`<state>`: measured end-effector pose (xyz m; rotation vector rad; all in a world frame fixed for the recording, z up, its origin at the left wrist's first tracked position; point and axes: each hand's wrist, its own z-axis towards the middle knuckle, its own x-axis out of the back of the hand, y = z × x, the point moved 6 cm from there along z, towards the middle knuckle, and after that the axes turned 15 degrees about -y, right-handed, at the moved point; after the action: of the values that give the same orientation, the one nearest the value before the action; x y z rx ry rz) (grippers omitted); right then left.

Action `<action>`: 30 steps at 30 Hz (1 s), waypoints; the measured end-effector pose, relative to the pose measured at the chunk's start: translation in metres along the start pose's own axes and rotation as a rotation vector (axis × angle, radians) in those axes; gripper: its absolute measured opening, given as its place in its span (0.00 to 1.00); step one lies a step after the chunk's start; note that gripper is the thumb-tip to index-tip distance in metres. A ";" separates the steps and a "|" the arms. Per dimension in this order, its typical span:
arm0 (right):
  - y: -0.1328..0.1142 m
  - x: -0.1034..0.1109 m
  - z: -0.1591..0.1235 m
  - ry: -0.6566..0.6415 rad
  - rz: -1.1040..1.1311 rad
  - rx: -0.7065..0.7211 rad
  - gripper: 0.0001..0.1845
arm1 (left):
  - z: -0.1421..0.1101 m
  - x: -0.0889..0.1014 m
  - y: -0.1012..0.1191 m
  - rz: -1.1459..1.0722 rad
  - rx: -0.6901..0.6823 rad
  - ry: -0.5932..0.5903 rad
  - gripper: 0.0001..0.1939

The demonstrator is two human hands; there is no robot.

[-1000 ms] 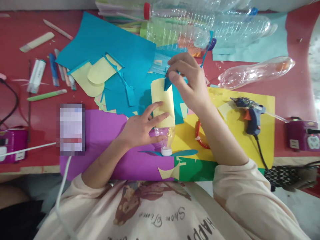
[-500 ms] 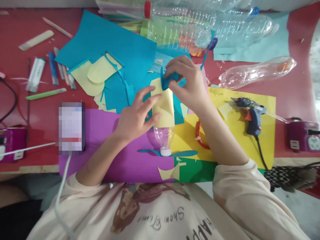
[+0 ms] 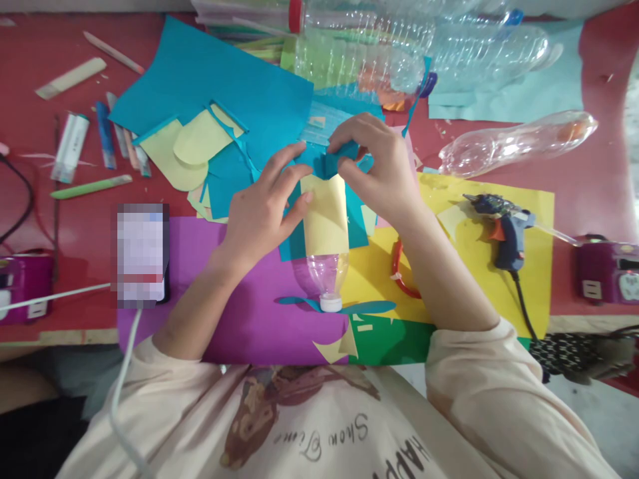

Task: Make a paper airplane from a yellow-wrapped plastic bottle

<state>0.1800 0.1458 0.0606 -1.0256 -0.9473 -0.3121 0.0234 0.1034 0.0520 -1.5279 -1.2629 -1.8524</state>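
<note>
A clear plastic bottle (image 3: 327,269), wrapped in pale yellow paper (image 3: 325,216), lies with its white cap (image 3: 330,304) toward me. At its far end my right hand (image 3: 372,159) pinches a folded piece of blue paper (image 3: 329,161). My left hand (image 3: 272,206) is left of the bottle with its fingers apart. Its fingertips are at the left edge of the blue piece; whether they press on it I cannot tell. Under the cap lies a blue paper strip with pointed ends (image 3: 372,307).
A glue gun (image 3: 506,229) rests on yellow paper (image 3: 534,279) at right, near a red ring-shaped item (image 3: 398,269). Clear bottles (image 3: 364,50) crowd the back. Blue sheets (image 3: 224,73), markers (image 3: 104,136) and a phone (image 3: 142,256) on purple paper (image 3: 249,319) occupy the left.
My left hand has moved slightly away from me, from beside the yellow paper to the blue piece. The blue piece now spreads further left. My right hand keeps its pinch.
</note>
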 end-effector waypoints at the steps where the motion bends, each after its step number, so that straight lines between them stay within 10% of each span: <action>1: 0.000 0.001 0.000 0.005 -0.004 -0.005 0.09 | 0.000 -0.002 -0.001 -0.008 0.002 0.001 0.22; 30: 0.004 0.001 0.001 -0.001 0.010 0.005 0.08 | 0.007 -0.024 0.007 0.103 0.002 -0.021 0.30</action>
<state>0.1828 0.1484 0.0592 -1.0253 -0.9435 -0.3009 0.0399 0.1007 0.0321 -1.5844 -1.1725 -1.7739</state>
